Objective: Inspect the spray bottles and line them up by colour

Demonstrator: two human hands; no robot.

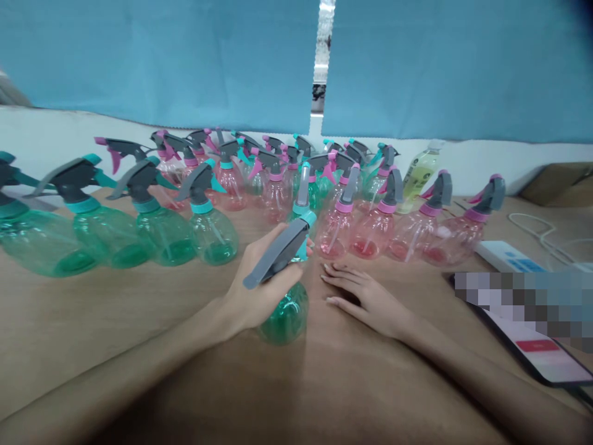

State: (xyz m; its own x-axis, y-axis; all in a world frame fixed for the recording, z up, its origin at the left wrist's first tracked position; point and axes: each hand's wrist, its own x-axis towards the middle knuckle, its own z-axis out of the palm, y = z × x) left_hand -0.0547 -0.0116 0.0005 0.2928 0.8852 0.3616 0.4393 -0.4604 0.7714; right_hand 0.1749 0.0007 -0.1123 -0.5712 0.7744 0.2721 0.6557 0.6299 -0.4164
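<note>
Watching from afar through the head view, I take the phone [519,337] as my marker. My left hand [252,287] is well to the phone's left, its forearm slanting up from the lower left corner, wrist nearly straight. It is wrapped firmly round the neck of a green spray bottle [283,315], thumb on the near side, other fingers curling round the far side to the teal trigger [302,248]. I cannot tell how hard they press it.

That bottle also sits left of the phone. Its grey head has its long axis running obliquely, teal nozzle [306,217] aimed away from me and rightward, grey tail back toward my wrist. The round body hangs below, roughly upright; I cannot tell whether its base touches the table [398,395].

My right hand [365,293], just left of the phone, lies palm down, fingers loosely spread and pointing left, holding nothing. Pink bottles [373,238] stand beyond and left of the phone; green bottles [164,238] stand much farther left.
</note>
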